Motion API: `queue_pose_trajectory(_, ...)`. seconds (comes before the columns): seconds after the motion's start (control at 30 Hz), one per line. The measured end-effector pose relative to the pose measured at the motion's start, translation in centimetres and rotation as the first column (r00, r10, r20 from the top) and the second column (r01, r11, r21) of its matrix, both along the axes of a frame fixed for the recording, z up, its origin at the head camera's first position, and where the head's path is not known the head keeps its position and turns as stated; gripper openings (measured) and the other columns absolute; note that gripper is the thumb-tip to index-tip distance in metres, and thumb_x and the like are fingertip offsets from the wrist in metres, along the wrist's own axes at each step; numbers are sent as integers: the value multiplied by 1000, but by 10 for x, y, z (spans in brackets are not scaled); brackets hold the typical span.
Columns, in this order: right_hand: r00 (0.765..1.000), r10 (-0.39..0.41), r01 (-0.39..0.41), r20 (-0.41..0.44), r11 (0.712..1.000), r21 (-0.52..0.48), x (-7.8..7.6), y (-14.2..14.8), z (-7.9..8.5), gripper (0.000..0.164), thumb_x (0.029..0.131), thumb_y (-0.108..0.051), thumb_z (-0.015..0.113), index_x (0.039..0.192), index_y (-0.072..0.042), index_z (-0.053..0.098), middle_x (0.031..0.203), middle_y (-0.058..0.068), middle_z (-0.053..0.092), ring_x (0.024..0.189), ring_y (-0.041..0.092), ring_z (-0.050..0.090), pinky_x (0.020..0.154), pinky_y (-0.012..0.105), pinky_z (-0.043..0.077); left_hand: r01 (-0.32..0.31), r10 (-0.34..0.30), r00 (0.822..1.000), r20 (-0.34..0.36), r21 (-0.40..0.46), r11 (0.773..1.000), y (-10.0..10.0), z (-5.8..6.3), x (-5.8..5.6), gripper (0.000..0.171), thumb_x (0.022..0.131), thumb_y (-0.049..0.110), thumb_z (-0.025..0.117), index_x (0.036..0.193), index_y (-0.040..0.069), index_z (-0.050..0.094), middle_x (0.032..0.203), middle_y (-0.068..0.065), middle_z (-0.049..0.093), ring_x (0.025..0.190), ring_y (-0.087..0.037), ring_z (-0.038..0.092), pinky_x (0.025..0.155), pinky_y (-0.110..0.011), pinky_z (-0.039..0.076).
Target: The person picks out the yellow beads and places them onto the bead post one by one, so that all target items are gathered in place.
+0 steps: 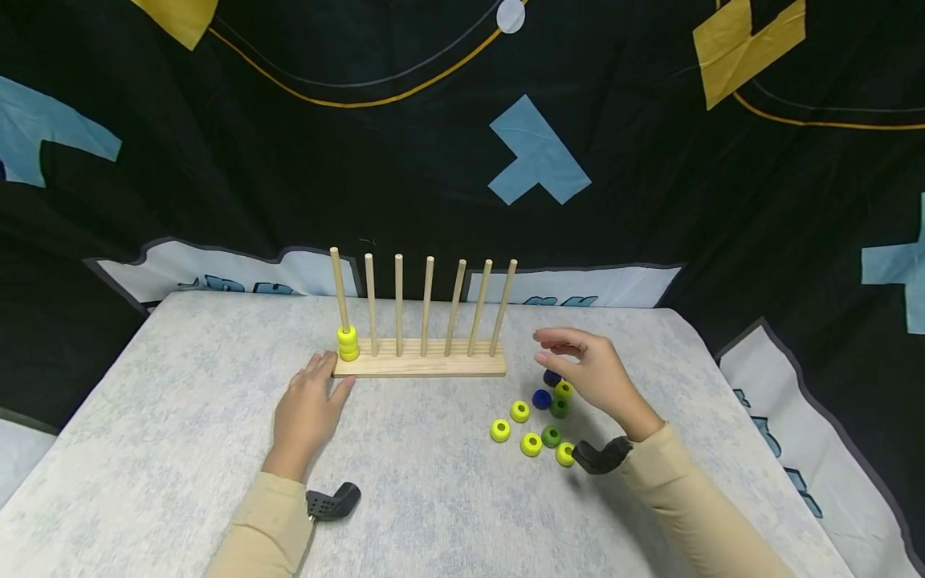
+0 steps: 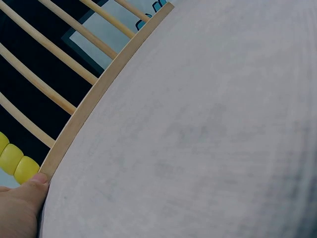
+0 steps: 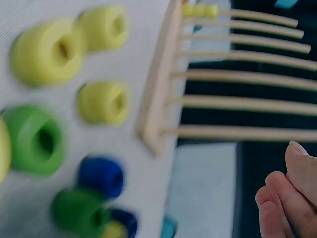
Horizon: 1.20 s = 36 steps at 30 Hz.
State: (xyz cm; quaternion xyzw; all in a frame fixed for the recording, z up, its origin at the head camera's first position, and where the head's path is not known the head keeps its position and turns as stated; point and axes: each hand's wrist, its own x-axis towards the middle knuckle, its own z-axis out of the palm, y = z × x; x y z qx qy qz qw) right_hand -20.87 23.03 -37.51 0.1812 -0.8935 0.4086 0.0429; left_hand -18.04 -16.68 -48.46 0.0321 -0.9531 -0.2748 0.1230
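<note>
In the head view a wooden peg rack (image 1: pixel 419 365) has a row of upright dowels. Yellow beads (image 1: pixel 348 343) are stacked at the foot of its leftmost peg. My left hand (image 1: pixel 307 409) holds the rack's left end, with the thumb on the front edge and the fingers at the end; the left wrist view shows the thumb (image 2: pixel 37 183) against the wood. My right hand (image 1: pixel 588 373) is raised over the loose beads, its fingers gently bent and apart from the thumb, with nothing between them. Below it lie blue (image 1: pixel 542 399), green (image 1: pixel 552 436) and yellow beads (image 1: pixel 531 444).
The pale tabletop (image 1: pixel 419 482) carries the rack near its back edge, with the loose beads to the right. Behind stands a black cloth (image 1: pixel 361 177) with blue and yellow patches. Each wrist wears a black camera (image 1: pixel 334 502).
</note>
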Motion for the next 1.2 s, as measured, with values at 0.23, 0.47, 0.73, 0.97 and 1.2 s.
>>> queue_pose_trajectory(0.23, 994, -80, 76, 77, 996, 56, -4, 29, -29, 38, 93, -24, 72, 127, -8, 67, 124, 13, 70, 112, 29, 66, 97, 48, 56, -3, 3, 1000, 9, -1, 1000, 1, 1, 1, 60, 100, 34, 59, 148, 1, 42, 154, -21, 42, 143, -47, 36, 111, -68, 34)
queue_pose_trajectory(0.47, 986, -116, 104, 121, 990, 100, -6, 45, -55, 39, 93, -18, 72, 128, -6, 65, 117, 13, 72, 107, 28, 69, 93, 46, 57, -6, 6, 1000, 11, 1, 1000, 0, 1, 1, 61, 100, 34, 59, 148, 1, 42, 154, -21, 42, 143, -46, 36, 112, -67, 33)
queue_pose_trajectory(0.73, 980, -106, 84, 169, 987, 135, -4, 52, -73, 38, 92, -15, 72, 128, -6, 65, 120, 12, 70, 107, 26, 69, 92, 39, 59, -6, 6, 1000, 20, 3, 1000, 0, 0, 1, 61, 101, 37, 58, 149, 2, 42, 154, -20, 42, 144, -45, 36, 112, -67, 34)
queue_pose_trajectory(0.97, 984, -86, 65, 155, 988, 137, -3, 53, -76, 38, 91, -14, 73, 127, -5, 65, 124, 13, 69, 105, 25, 68, 88, 33, 60, 0, 0, 1000, 2, 10, 1000, 0, 0, 0, 61, 100, 33, 59, 148, 0, 42, 153, -21, 42, 144, -44, 35, 113, -66, 32)
queue_pose_trajectory(1.2, 979, -113, 83, 172, 982, 171, -2, 55, -78, 34, 90, -17, 74, 123, -7, 68, 119, 10, 71, 104, 23, 69, 90, 37, 60, 5, -5, 1000, -3, 10, 1000, 0, -1, 0, 61, 100, 33, 59, 148, 0, 42, 153, -21, 42, 145, -42, 35, 115, -64, 31)
